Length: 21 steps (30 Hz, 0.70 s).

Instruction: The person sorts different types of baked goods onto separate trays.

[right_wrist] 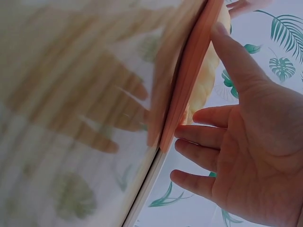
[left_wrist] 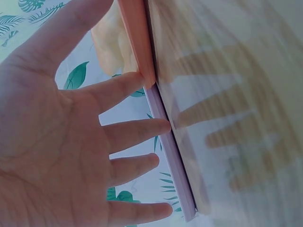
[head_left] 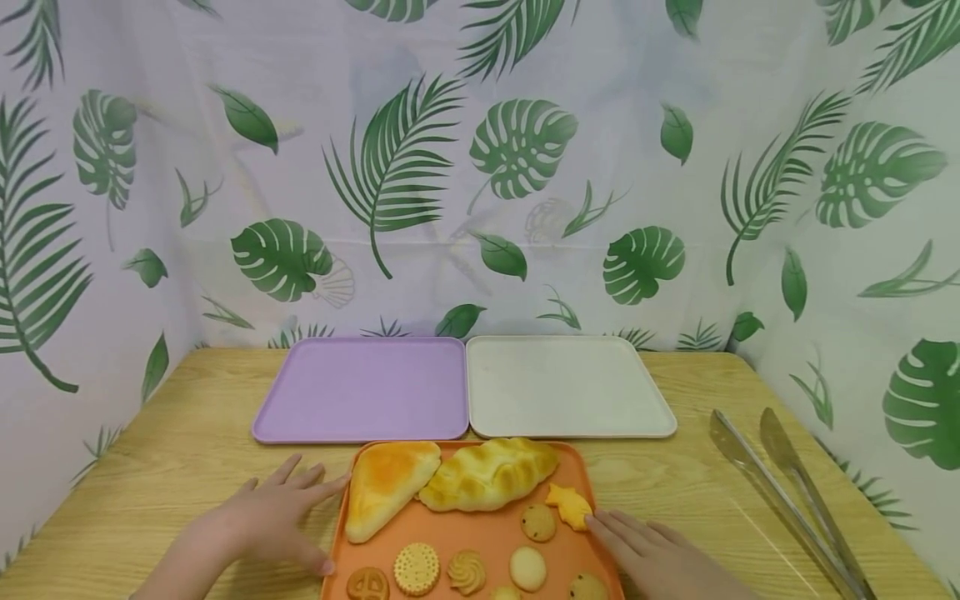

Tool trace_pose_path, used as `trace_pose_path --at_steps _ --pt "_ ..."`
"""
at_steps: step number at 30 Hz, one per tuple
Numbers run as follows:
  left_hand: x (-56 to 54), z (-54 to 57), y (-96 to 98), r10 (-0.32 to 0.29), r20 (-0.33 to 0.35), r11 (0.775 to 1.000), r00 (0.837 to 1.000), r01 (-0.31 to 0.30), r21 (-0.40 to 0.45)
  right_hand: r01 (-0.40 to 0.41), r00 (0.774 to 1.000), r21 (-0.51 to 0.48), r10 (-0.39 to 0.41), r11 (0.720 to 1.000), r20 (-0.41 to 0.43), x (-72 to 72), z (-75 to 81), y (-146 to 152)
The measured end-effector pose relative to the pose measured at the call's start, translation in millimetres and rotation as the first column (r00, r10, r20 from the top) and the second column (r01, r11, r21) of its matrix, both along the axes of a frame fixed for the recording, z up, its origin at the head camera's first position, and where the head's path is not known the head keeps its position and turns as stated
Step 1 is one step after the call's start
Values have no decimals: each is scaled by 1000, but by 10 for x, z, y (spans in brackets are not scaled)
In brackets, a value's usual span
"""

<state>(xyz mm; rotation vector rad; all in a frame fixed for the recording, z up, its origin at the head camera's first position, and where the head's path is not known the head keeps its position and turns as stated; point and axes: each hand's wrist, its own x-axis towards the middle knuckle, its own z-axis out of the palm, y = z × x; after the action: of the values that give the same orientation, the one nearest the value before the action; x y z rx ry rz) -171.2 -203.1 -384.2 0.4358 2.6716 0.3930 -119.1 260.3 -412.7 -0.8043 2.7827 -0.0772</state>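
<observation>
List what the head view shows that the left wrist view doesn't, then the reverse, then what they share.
Only the head view: the white tray, the cookies, the metal tongs and the right hand.

Only the left wrist view: the palm side of the left hand and its clear reflection in the tabletop.

Both: the left hand, the tabletop, the orange tray, bread, the purple tray and the leaf-print backdrop.

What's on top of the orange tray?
Triangular bread, a braided loaf, a fish-shaped cookie and several other cookies. The orange tray surface beneath them is covered; its near end falls outside the head view.
</observation>
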Motion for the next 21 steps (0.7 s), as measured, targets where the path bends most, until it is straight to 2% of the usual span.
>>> trace_pose_path --at_steps 6,12,16,18,20,21 --pt "18 7 -45 6 -23 1000 1000 -6 -10 -14 1000 -10 14 1000 -16 -30 8 -49" --pt "26 39 -20 -35 -34 999 999 34 -25 -50 997 -5 50 999 -51 -57 10 -29" --pt "43 23 -12 -47 -23 999 999 47 -17 -56 997 -48 54 997 -49 -72 73 1" --pt "53 18 -10 -48 -22 999 999 47 -17 -54 995 -90 46 994 -92 -77 124 32" --pt "65 11 -10 -52 -30 998 998 52 -20 -42 985 -126 20 991 -169 -85 188 69" --pt "75 7 -11 -56 -31 998 998 55 -23 -39 973 -131 8 991 -230 -91 218 90"
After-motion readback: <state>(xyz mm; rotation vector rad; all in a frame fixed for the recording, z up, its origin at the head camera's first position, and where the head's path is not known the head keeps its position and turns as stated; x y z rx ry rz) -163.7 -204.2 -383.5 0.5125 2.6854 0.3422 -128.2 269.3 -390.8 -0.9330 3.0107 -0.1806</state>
